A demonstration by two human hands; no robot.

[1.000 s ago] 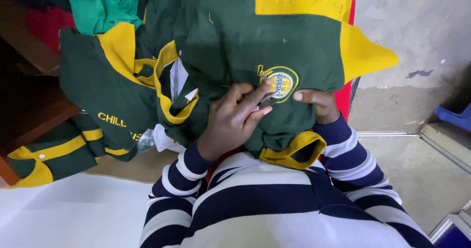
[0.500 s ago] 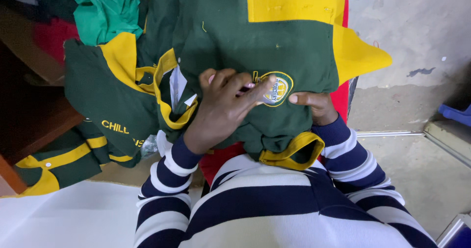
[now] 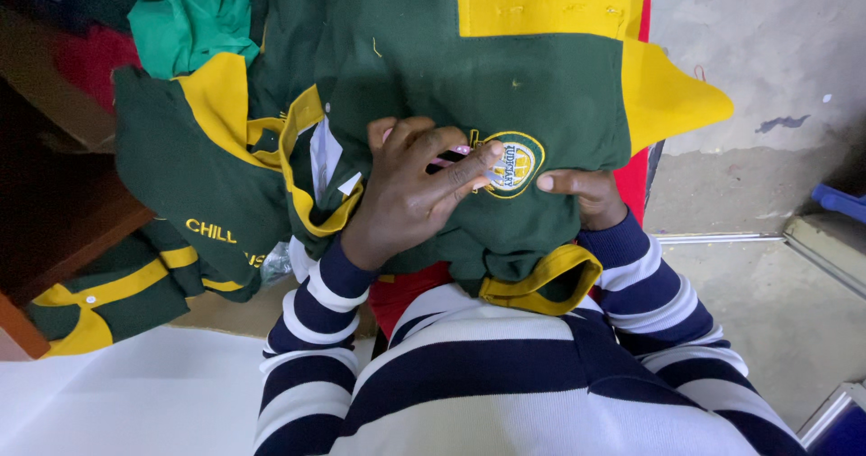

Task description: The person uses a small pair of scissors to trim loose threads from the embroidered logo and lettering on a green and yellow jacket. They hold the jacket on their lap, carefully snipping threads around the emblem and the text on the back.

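The left hand (image 3: 410, 190) is pinching what may be a small pink tool against the round embroidered badge (image 3: 511, 164) of the dark green and yellow cotton shirt (image 3: 469, 86) lying on the lap, while the right hand (image 3: 582, 194) is gripping the fabric beside it, seemingly keeping it taut.

Lying heaped over a brown wooden bench (image 3: 63, 230) at the left: dark green garments with yellow trim (image 3: 194, 194), a lighter green cloth (image 3: 194, 14) and a red one (image 3: 86, 59). Showing at the right: bare grey concrete floor (image 3: 767, 294).
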